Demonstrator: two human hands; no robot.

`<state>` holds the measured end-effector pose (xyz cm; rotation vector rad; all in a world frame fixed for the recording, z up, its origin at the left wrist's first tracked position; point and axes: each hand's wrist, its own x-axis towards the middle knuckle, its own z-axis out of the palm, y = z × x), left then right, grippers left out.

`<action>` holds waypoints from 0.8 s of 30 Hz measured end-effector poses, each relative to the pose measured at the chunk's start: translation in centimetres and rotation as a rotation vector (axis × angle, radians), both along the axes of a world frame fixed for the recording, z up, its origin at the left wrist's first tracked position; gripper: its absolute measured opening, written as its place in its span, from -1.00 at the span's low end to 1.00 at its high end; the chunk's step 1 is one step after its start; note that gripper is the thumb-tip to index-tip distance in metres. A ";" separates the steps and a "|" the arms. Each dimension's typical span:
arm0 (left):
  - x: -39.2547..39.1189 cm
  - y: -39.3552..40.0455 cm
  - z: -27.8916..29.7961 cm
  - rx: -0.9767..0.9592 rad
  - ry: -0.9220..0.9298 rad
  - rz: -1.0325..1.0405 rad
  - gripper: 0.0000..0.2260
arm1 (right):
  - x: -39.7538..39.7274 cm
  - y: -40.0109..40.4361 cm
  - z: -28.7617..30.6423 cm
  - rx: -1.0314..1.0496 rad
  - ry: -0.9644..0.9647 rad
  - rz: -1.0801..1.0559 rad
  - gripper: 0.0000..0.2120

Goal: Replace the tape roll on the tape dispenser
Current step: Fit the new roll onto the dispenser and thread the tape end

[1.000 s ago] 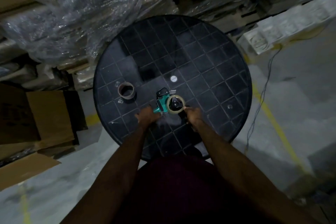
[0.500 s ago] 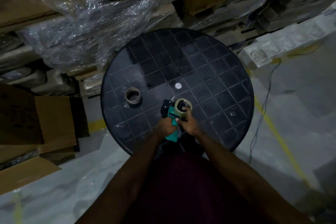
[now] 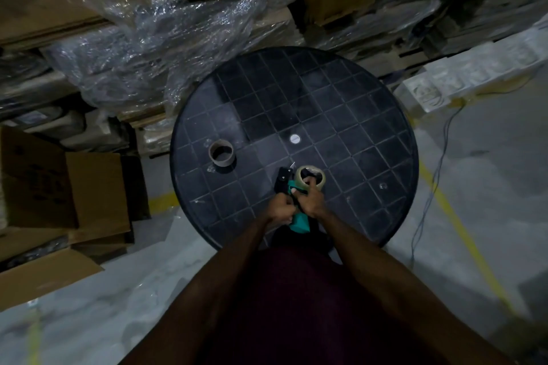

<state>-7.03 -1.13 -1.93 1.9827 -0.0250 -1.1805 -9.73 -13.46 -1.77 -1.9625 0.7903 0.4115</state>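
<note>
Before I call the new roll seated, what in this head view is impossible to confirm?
- Hub under the tape roll: hidden by the roll and the right hand; seating unclear.
- Tape's loose end and its path: too dark and small.
- Dispenser handle: mostly covered by the left hand and right hand.
- Blade at the dispenser's black head: too small.
- Empty core: any leftover tape unreadable in the dim light.

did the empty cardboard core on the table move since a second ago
No. The cardboard core sits in the same spot on the table grid, left of the white centre cap.
</note>
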 end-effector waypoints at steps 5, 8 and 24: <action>0.8 0.5 0.5 -0.106 0.122 0.204 -0.87 | -0.4 -0.5 0.7 -0.014 0.001 -0.046 -0.28; 1.7 0.9 0.1 -0.057 -0.054 0.183 -0.88 | -0.8 -0.8 1.0 -0.021 0.055 -0.080 -0.17; 3.3 0.6 2.7 0.104 -0.420 0.176 -0.89 | -0.5 -1.3 0.3 -0.162 0.061 -0.043 -0.12</action>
